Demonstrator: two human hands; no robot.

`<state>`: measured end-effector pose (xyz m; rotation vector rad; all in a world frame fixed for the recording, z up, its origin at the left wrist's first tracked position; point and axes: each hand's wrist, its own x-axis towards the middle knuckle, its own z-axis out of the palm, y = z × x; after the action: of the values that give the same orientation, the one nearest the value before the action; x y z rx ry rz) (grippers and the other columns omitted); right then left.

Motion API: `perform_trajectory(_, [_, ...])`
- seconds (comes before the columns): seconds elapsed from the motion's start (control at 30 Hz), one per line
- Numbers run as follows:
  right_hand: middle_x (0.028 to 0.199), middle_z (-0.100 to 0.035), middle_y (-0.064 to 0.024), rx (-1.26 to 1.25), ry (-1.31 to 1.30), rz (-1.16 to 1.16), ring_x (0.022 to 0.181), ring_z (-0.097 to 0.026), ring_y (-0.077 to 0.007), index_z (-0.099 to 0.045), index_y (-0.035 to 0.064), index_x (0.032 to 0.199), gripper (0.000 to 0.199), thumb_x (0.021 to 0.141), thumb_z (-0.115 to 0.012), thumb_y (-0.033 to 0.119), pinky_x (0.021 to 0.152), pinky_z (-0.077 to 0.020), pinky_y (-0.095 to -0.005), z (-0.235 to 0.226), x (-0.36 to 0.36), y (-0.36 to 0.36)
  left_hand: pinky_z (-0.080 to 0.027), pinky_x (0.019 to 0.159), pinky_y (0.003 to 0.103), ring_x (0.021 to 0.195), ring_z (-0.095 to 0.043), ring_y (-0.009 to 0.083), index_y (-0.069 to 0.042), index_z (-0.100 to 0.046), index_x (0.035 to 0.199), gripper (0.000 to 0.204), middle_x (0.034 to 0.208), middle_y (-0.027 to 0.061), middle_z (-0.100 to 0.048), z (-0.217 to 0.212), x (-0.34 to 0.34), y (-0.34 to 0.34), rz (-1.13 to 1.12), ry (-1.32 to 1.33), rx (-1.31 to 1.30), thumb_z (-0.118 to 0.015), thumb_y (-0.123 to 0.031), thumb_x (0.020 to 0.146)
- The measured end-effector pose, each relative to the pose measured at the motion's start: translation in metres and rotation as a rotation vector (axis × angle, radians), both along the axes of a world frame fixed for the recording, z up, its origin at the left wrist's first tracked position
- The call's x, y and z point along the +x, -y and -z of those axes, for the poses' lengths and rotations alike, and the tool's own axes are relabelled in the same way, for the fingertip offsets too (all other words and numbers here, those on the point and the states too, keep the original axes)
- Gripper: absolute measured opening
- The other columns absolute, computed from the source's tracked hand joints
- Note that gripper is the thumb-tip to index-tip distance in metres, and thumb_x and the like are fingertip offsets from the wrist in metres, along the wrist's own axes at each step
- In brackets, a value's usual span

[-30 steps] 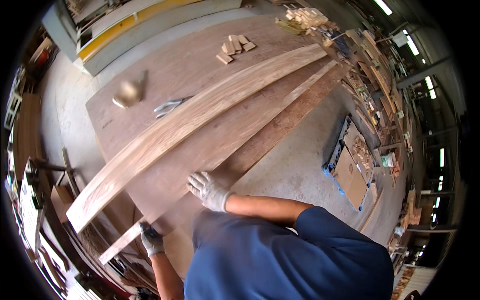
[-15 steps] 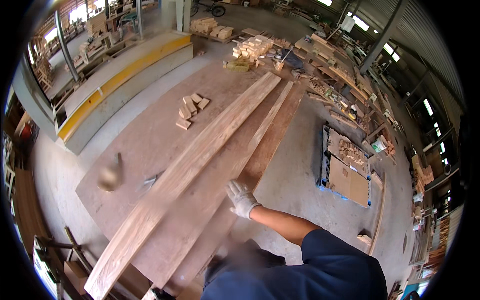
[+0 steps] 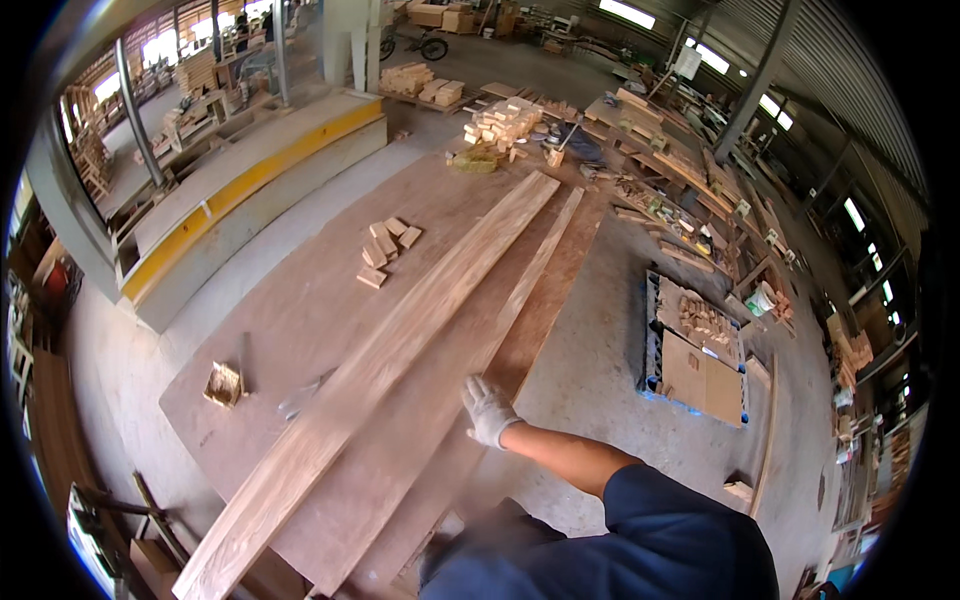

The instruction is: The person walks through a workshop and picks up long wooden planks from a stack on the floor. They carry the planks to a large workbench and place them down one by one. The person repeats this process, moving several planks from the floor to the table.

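Observation:
My right hand (image 3: 488, 412), in a pale work glove, rests flat with fingers stretched on the long narrow wooden strip (image 3: 515, 302), close to the table's right edge. It grips nothing. To its left a long, wider wooden board (image 3: 400, 345) runs diagonally across the brown tabletop (image 3: 290, 310). The strip lies nearly parallel to this board with a gap between them. Left of the wide board are a small open container (image 3: 223, 385) and a blurred greyish object (image 3: 300, 400) whose kind I cannot make out. My left hand is out of view.
Several small wood blocks (image 3: 385, 245) lie left of the wide board. A larger block pile (image 3: 503, 122) sits at the far end. On the floor to the right stands a pallet (image 3: 705, 375) with cardboard and wood pieces. A yellow-striped low structure (image 3: 250, 185) stands at left.
The whole view has shifted slightly, so the boards and blocks appear lower. My right hand stays flat on the narrow strip, at nearly the same spot.

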<state>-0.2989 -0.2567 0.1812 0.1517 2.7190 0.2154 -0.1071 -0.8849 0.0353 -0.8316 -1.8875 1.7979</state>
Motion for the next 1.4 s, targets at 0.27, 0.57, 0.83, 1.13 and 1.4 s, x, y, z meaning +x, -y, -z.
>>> perform_trajectory(0.27, [0.165, -0.007, -0.0260, -0.170, -0.099, 0.007, 0.153, -0.005, -0.0404, -0.014, -0.0050, 0.157, 0.113, 0.076, -0.078, 0.041, 0.125, -0.0022, -0.0454, 0.058, 0.023, -0.041, -0.051, 0.091, 0.036, 0.105, -0.060, 0.0198, -0.004, -0.059, 0.126, 0.031, 0.118, 0.0061, -0.063, -0.034, -0.063, -0.077, 0.546, -0.246, -2.059, -0.053, -0.023, 0.102])
perform_trajectory(0.57, [0.162, -0.020, -0.0235, -0.051, -0.027, -0.022, 0.150, -0.021, -0.0383, -0.023, -0.0027, 0.155, 0.106, 0.074, -0.081, 0.033, 0.119, -0.0288, -0.0459, 0.009, 0.007, 0.016, -0.055, 0.070, 0.028, 0.077, -0.064, 0.0148, -0.008, -0.061, 0.111, 0.019, 0.089, 0.0024, -0.066, -0.016, -0.025, -0.081, 0.310, -0.085, -2.033, -0.069, -0.010, 0.094])
perform_trajectory(0.83, [0.162, -0.021, -0.0225, -0.096, -0.035, -0.058, 0.150, -0.022, -0.0373, -0.026, -0.0023, 0.154, 0.105, 0.072, -0.083, 0.030, 0.118, -0.0313, -0.0473, 0.000, 0.009, 0.052, -0.055, 0.094, 0.047, 0.113, -0.062, 0.0323, -0.009, -0.053, 0.131, 0.039, 0.122, 0.0130, -0.064, -0.025, -0.047, -0.075, -0.055, 0.079, -1.796, -0.062, -0.004, 0.094])
perform_trajectory(1.13, [0.160, -0.026, -0.0211, -0.136, -0.100, -0.204, 0.149, -0.024, -0.0370, -0.030, 0.0033, 0.154, 0.099, 0.073, -0.081, 0.028, 0.118, -0.0277, -0.0513, 0.003, -0.005, 0.057, -0.058, 0.076, 0.041, 0.087, -0.065, 0.0234, -0.005, -0.065, 0.106, 0.018, 0.095, 0.0072, -0.067, -0.047, -0.086, -0.070, 0.316, 0.263, -1.956, -0.072, -0.010, 0.091])
perform_trajectory(1.4, [0.160, -0.028, -0.0220, -0.199, -0.032, -0.243, 0.148, -0.026, -0.0378, -0.037, 0.0021, 0.151, 0.091, 0.074, -0.079, 0.027, 0.119, -0.0288, -0.0491, 0.008, -0.027, 0.082, -0.058, 0.066, 0.037, 0.068, -0.059, 0.0198, -0.008, -0.061, 0.106, 0.016, 0.086, 0.0043, -0.063, -0.057, -0.104, -0.072, 0.583, 0.357, -2.149, -0.070, -0.012, 0.093])
